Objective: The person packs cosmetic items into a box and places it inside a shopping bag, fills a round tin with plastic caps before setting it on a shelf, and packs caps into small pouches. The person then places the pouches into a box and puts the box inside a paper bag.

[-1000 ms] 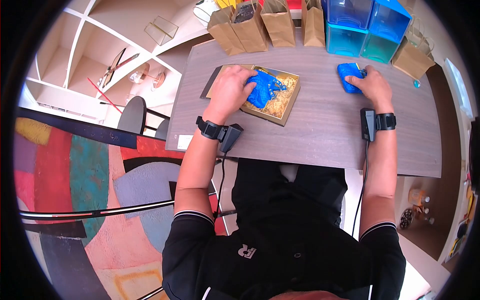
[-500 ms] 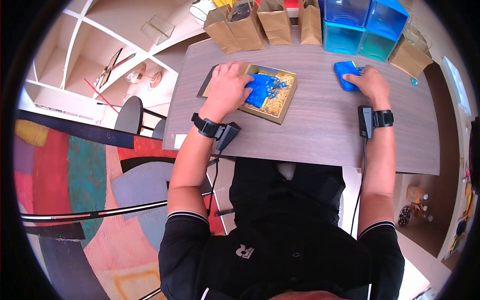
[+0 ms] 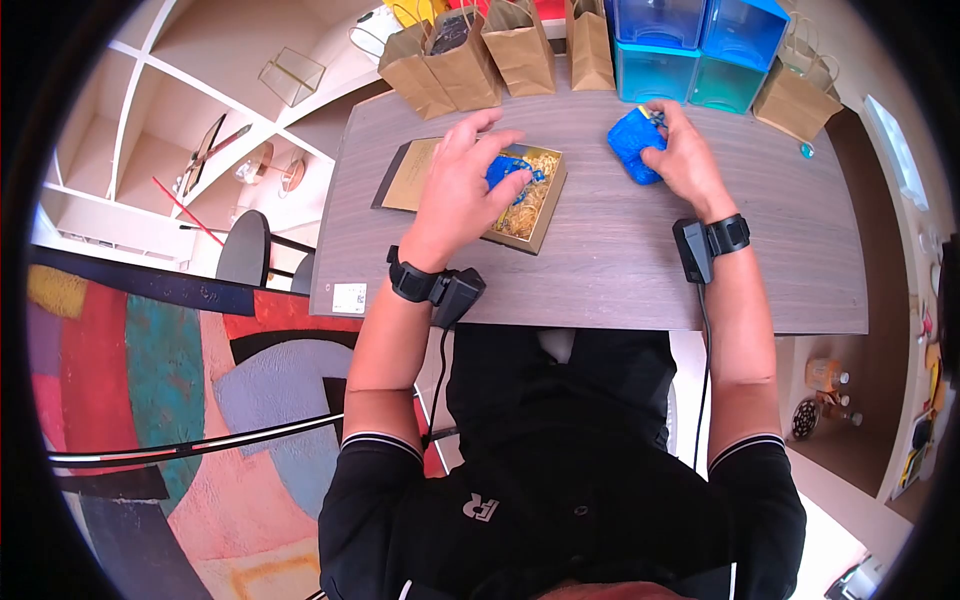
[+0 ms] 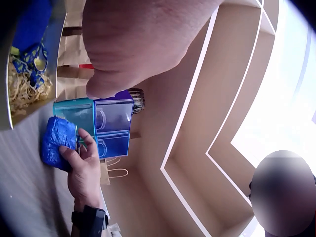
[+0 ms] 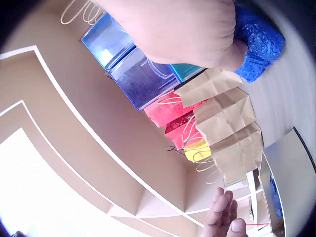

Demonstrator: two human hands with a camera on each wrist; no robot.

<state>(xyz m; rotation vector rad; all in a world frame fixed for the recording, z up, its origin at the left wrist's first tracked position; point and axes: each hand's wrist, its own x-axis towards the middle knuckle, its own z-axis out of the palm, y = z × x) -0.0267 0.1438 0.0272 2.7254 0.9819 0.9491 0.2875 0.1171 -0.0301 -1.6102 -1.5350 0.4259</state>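
Note:
In the head view my right hand [image 3: 692, 168] grips a crinkled blue wrapped packet [image 3: 633, 148] over the right half of the table, thumb on its near side. The left wrist view shows that same packet [image 4: 57, 145] from the side. My left hand [image 3: 455, 200], fingers spread and holding nothing, hovers over a gold-lined box [image 3: 550, 212] with its lid folded out to the left. Inside the box, a second blue packet [image 3: 497, 170] with a blue-and-yellow patterned tie [image 4: 34, 64] lies on shredded paper filler [image 3: 520, 218]. My left hand partly hides this packet.
Brown paper bags [image 3: 522, 55] line the table's back edge, beside stacked blue and teal clear drawers [image 3: 655, 75]. Another paper bag [image 3: 795, 105] stands at the back right. A white label [image 3: 349, 298] is at the table's front left corner.
My left hand has come off the packet in the box, its fingers spreading. My right hand has brought its packet leftward, toward the box. The head view has shifted slightly.

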